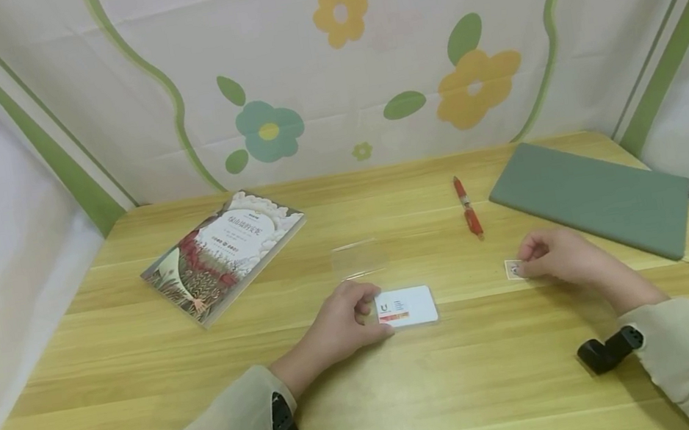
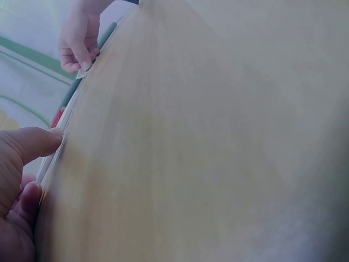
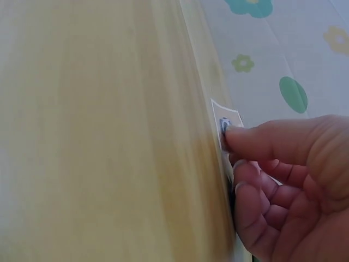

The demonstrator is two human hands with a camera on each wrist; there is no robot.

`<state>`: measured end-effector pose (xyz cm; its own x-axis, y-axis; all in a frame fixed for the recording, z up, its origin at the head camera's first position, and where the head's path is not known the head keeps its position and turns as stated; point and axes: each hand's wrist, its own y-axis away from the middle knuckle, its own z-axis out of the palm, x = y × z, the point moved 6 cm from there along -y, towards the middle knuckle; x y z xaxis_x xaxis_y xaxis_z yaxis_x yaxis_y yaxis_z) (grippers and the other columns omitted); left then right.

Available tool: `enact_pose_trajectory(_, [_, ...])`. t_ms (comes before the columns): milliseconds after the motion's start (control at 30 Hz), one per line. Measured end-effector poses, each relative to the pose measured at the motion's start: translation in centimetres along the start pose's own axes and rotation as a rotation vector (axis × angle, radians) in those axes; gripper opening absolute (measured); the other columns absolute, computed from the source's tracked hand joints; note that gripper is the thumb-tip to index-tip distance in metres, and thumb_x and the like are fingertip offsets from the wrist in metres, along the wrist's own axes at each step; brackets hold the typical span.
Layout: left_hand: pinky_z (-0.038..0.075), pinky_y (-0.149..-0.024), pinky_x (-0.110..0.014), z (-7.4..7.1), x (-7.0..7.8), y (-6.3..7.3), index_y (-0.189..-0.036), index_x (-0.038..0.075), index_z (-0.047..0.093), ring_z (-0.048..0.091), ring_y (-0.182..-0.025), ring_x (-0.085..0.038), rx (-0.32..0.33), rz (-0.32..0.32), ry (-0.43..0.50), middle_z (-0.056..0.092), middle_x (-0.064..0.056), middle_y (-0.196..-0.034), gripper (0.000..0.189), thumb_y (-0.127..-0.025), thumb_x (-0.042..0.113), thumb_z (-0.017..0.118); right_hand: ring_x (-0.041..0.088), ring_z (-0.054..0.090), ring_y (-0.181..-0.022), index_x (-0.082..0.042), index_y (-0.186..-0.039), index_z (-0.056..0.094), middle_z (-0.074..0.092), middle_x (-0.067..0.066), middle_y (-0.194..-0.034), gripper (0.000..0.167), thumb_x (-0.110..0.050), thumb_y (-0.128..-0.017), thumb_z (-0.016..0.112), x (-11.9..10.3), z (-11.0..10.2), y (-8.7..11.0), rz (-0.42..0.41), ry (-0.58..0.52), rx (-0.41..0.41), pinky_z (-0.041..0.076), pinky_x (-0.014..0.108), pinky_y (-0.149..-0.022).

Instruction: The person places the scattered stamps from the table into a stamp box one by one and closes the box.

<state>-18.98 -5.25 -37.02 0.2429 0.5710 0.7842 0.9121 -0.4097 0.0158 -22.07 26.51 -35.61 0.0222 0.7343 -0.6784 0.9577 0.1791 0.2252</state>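
Observation:
A white card (image 1: 418, 304) with a dark logo and an orange-red stripe lies flat on the table, a clear edge showing around it. My left hand (image 1: 343, 323) grips its left end, thumb at the lower edge and index finger at the upper corner. To the right, my right hand (image 1: 558, 257) pinches a small white-bordered picture (image 1: 513, 270) between thumb and fingers, low over the table. In the right wrist view the thumb covers part of this picture (image 3: 218, 117). The left wrist view shows the left thumb (image 2: 41, 143) at the card's edge.
A clear plastic piece (image 1: 358, 259) lies just behind the left hand. A red pen (image 1: 467, 208) lies farther back. The illustrated book (image 1: 226, 255) is at the back left, and a green notebook (image 1: 592, 200) at the back right, beyond the right hand. A flowered cloth (image 1: 305, 42) hangs behind.

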Motion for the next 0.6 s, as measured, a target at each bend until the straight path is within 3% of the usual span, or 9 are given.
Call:
enact_pose_trajectory(300, [0.046, -0.069, -0.020, 0.07, -0.09, -0.03, -0.115, 0.002, 0.059, 0.046, -0.084, -0.013, -0.003, 0.001, -0.001, 0.050, -0.002, -0.096, 0.053, -0.071, 0.021, 0.080, 0.011, 0.050, -0.065, 0.004, -0.098, 0.052, 0.053, 0.002, -0.075, 0.028, -0.016, -0.084, 0.066, 0.65, 0.22, 0.00, 0.041, -0.170, -0.083, 0.046, 0.026, -0.058])
enact_pose_trajectory(600, [0.046, -0.069, -0.020, 0.05, -0.10, -0.06, -0.114, 0.002, 0.059, 0.047, -0.084, -0.014, -0.001, -0.002, 0.009, 0.050, -0.002, -0.096, 0.052, -0.070, 0.019, 0.080, 0.010, 0.050, -0.067, 0.002, -0.099, 0.050, 0.054, -0.001, -0.075, 0.030, -0.019, -0.085, 0.066, 0.46, 0.46, -0.20, 0.044, -0.239, -0.118, 0.045, 0.025, -0.060])
